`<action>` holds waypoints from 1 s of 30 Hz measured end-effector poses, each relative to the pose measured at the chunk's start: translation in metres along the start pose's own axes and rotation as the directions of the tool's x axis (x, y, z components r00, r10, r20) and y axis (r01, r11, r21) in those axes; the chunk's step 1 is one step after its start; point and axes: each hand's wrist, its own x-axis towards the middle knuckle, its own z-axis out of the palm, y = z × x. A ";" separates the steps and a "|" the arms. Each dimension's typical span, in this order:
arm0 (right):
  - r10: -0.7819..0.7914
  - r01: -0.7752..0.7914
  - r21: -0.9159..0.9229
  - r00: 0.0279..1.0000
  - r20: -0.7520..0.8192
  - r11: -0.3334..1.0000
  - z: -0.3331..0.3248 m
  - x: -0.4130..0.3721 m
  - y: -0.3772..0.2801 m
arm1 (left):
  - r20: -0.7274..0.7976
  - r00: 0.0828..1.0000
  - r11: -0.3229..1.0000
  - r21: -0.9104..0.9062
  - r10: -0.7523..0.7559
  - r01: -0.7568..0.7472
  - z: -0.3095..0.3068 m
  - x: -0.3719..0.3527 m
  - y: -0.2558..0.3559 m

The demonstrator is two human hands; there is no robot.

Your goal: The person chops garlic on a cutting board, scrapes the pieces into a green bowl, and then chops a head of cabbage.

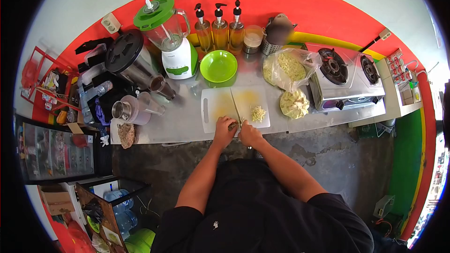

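Observation:
On the white cutting board (pixel 211 96), my right hand (pixel 250 136) is closed round the handle of a knife (pixel 236 105), whose blade points away from me across the board. My left hand (pixel 225 132) rests at the board's front edge with its fingers curled over a small brownish piece of food (pixel 232 125), close beside the blade. I cannot tell what kind of food it is. To the right of the knife lies a small heap of pale chopped pieces (pixel 258 114). Yellowish stains mark the board.
Behind the board stands a green bowl (pixel 219 67), with a blender (pixel 176 51) and pump bottles (pixel 220 33) further back. A cut cabbage (pixel 294 104) and a plastic bag of shredded cabbage (pixel 287 68) lie right, before the gas stove (pixel 347 89). Cups (pixel 133 110) stand left.

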 end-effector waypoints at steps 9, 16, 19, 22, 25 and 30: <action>-0.006 0.006 -0.035 1.000 0.001 0.999 0.010 -0.008 0.005 | -0.014 1.000 1.000 -0.006 0.005 -0.005 -0.001 -0.001 0.001; -0.007 0.010 -0.065 0.999 0.037 0.998 0.011 -0.004 0.007 | -0.009 1.000 1.000 -0.021 -0.023 0.023 -0.001 -0.004 0.001; 0.012 -0.011 -0.057 1.000 0.011 0.998 0.020 -0.004 0.009 | -0.024 0.999 0.999 -0.027 -0.033 0.033 -0.004 0.001 0.005; -0.012 0.012 -0.061 1.000 0.007 0.998 0.008 0.003 0.006 | 0.014 1.000 1.000 -0.019 -0.023 0.024 -0.007 0.000 0.009; -0.030 0.033 -0.076 0.998 0.049 0.997 0.001 -0.001 0.006 | -0.001 1.000 1.000 -0.024 -0.019 0.019 -0.004 -0.001 0.004; 0.030 -0.027 -0.053 0.998 0.057 0.998 0.016 -0.011 0.008 | -0.001 1.000 1.000 -0.022 -0.020 0.020 -0.002 0.000 0.002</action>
